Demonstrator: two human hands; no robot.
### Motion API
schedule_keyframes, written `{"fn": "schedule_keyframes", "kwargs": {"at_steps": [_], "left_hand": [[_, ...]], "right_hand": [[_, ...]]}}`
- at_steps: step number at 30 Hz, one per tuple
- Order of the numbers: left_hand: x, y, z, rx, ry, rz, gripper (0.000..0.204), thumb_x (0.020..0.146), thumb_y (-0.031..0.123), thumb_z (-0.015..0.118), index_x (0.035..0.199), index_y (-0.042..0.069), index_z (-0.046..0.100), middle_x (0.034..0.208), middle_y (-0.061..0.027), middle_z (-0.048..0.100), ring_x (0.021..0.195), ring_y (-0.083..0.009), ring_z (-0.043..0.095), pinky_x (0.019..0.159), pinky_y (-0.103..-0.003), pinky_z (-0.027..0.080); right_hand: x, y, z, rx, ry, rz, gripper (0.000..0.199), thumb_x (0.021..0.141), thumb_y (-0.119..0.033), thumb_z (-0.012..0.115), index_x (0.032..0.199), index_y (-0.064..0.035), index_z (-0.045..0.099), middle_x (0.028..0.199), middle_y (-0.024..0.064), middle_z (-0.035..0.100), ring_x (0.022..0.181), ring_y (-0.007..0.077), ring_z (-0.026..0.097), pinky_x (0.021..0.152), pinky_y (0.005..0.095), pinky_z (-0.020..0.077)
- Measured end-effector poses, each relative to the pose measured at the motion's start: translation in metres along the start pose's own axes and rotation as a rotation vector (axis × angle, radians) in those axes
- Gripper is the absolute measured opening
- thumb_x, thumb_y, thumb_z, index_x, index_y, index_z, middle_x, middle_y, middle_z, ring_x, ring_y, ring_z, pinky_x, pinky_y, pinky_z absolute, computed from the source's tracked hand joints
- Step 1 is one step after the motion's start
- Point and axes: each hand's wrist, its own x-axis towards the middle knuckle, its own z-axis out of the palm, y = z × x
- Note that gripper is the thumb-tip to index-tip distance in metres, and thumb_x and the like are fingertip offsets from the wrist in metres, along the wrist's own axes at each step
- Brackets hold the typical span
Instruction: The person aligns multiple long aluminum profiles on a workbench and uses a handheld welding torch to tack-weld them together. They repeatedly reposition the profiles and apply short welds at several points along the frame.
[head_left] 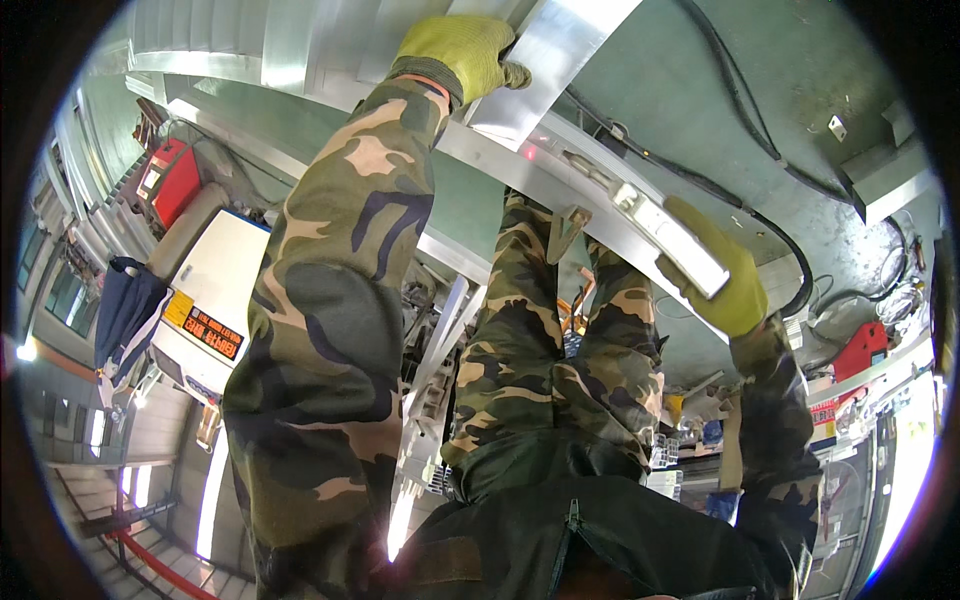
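Note:
My left hand, in a yellow-green glove, is closed on the edge of a shiny flat metal piece. That piece meets a long metal bar at an angle. In my gloved right hand is a white laser welding gun, its slim nozzle directed up and left along the bar. A small red light dot shows on the metal just ahead of the nozzle. My right fingers are partly hidden behind the gun's body. A small tan metal clamp-like part sits at the bar's near edge.
A thick black cable curves over the green surface on the right. Far right stands a metal block. To the left are a white cabinet, a red box and a dark blue cloth. Ribbed metal panels line the far edge.

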Motion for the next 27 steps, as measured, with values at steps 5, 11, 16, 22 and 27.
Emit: {"fn": "schedule_keyframes", "kwargs": {"at_steps": [5,11,16,22,27], "left_hand": [[0.001,0.013,-0.008,-0.058,-0.021,-0.025,0.051,0.09,0.053,0.075,0.12,0.011,0.073,0.112,-0.013,0.075,0.105,-0.0341,0.071,0.092,-0.045,0.055],[0.021,0.026,0.003,-0.097,-0.021,0.001,0.051,0.09,0.053,0.075,0.117,0.01,0.073,0.113,-0.0131,0.075,0.106,-0.034,0.07,0.092,-0.045,0.055],[0.018,0.038,-0.007,-0.064,-0.078,-0.028,0.056,0.091,0.058,0.072,0.12,0.01,0.073,0.117,-0.014,0.075,0.112,-0.0349,0.069,0.098,-0.047,0.054],[0.016,0.045,0.009,-0.131,0.012,-0.126,0.06,0.092,0.058,0.071,0.13,0.011,0.069,0.118,-0.0133,0.074,0.109,-0.0353,0.069,0.096,-0.047,0.053],[-0.011,0.015,0.003,-0.535,0.093,-0.014,0.049,0.097,0.046,0.068,0.125,0.006,0.071,0.113,-0.0126,0.075,0.106,-0.0254,0.071,0.096,-0.035,0.052]], "right_hand": [[-0.073,0.015,0.028,-0.037,0.189,0.143,0.066,0.087,-0.016,0.081,0.144,-0.0004,0.053,0.128,0.0254,0.067,0.114,0.0417,0.069,0.093,0.0429,0.0563],[-0.118,0.035,0.092,-0.243,0.349,0.252,0.069,0.088,-0.02,0.076,0.147,0.0026,0.049,0.134,0.0286,0.062,0.115,0.047,0.065,0.098,0.049,0.0536],[-0.124,0.043,0.131,-0.487,0.484,0.24,0.064,0.091,-0.033,0.071,0.145,-0.0027,0.055,0.131,0.0214,0.065,0.106,0.0389,0.069,0.087,0.0467,0.0561],[-0.133,0.085,0.183,-0.564,0.551,0.308,0.065,0.09,-0.02,0.065,0.152,-0.009,0.051,0.142,0.0183,0.059,0.114,0.0417,0.062,0.097,0.051,0.0504],[-0.129,0.101,0.196,-0.537,0.568,0.368,0.067,0.086,-0.015,0.067,0.151,-0.0079,0.051,0.139,0.0177,0.06,0.114,0.0411,0.063,0.098,0.0515,0.0517]]}}
